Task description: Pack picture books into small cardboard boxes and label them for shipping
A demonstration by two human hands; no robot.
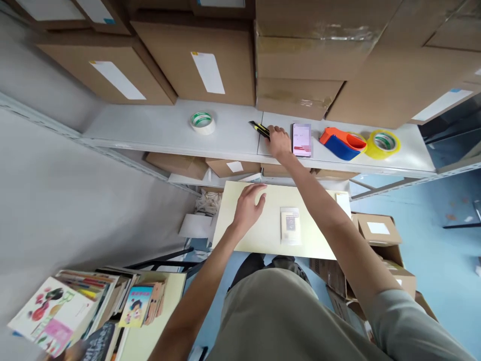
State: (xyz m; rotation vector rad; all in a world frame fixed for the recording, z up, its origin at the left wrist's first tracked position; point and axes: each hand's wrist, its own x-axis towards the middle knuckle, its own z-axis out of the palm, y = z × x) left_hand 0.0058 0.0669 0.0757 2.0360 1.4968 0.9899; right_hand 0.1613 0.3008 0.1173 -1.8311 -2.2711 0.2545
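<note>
knife on the shelf, black and yellow, a utility cutter by the look of it, lying just left of a phone. right hand is stretched up to it, grip closed over the handle end, only the front part of the cutter showing past the fingers. left hand lies flat and spread on the pale surface, holding nothing, near a small packet that sits alone in the middle. risks as judged from here: the arm is at full reach, so the hold is likely weak and the cutter could slip off the shelf edge toward the lap below (cannot tell whether the blade is out, which decides how bad that would be). drawing the hand back could nudge the phone, which sits close to the edge. tape dispenser and yellow tape roll stand further right, white tape roll well to the left, both out of the likely path. book stack at lower left is well apart.
</note>
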